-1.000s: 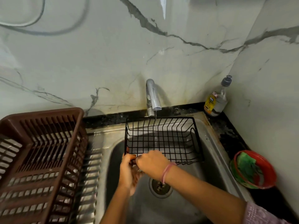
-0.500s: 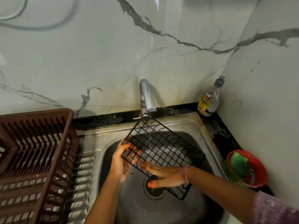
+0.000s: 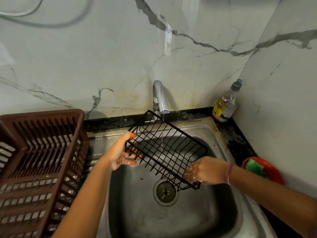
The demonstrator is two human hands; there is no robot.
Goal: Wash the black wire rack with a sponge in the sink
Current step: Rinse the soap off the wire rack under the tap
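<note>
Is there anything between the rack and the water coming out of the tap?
Nothing visible. The black wire rack is held tilted over the sink by the left hand and right hand, and the thin stream from the tap already falls through its wires.

Illumination is dim and cool, with a greenish-grey cast across the marble wall [image 3: 103, 57]. Light arrives from above and ahead: a vertical glare streak marks the wall above the faucet [image 3: 160, 98], and the faucet's curved top carries a bright highlight. The sink [image 3: 171, 217] basin is dark, with soft sheen on its rim. The faucet casts a faint shadow on the wall to its right. Wide-angle distortion bends the wall corner and stretches the forearms toward the lower edges. Focus is moderately soft throughout; the bottle [image 3: 224, 103] label is unreadable.
</note>
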